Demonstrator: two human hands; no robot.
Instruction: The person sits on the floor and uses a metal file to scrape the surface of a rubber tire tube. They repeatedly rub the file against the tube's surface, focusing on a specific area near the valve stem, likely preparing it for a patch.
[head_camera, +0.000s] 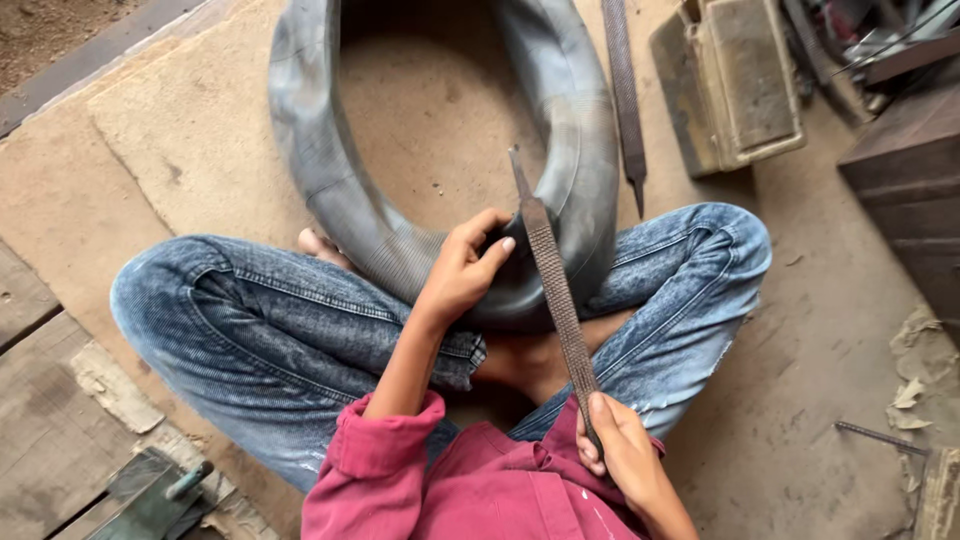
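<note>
At the bottom of the frame our right hand (625, 450) is closed around the lower end of a long flat rasp (556, 290), coarse-toothed dark metal, slanting up toward the centre. Just above, our left hand (465, 270) curls over the near edge of a grey rubber tube (330, 170), thumb and fingers clamping it where the rasp crosses. The tube is smooth, faintly ribbed, and loops from our denim lap to the top centre. Beyond it a second file (625, 95) lies on the dusty floor beside a worn box (735, 80), upper right
</note>
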